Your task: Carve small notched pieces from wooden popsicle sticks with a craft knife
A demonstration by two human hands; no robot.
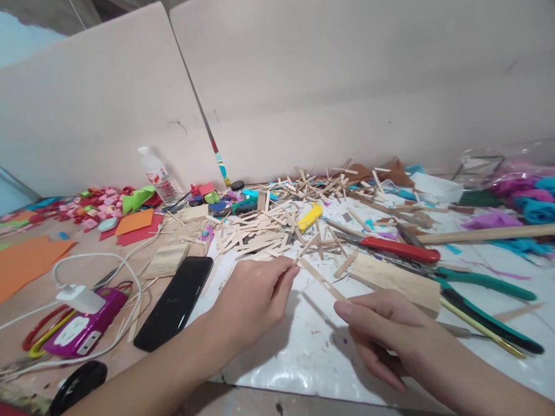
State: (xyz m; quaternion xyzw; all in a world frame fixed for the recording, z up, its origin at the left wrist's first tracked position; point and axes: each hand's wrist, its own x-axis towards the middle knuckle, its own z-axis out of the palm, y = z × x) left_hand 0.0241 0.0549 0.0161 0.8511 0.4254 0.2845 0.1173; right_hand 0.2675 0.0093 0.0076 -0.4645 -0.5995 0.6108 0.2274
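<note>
My left hand [256, 290] is closed in a pinch, its fingertips on a thin wooden stick [307, 248] that points up and to the right. In my right hand [388, 326], thumb and forefinger pinch the near end of a flat wooden strip [325, 279]. That strip slants up and left, its far end close to my left fingertips; whether the two pieces touch, I cannot tell. Both hands are above a white sheet [286, 369]. Just beyond them lies a pile of loose wooden sticks [255, 231]. Beside my right hand rests a wider wooden piece [397, 282].
Green-handled pliers [488, 284] and a red-handled tool [400, 249] lie on the right. A black phone [173, 303] and a purple power strip [86, 323] with a white cable are on the left. A plastic bottle [157, 174] stands near the back partition [345, 74].
</note>
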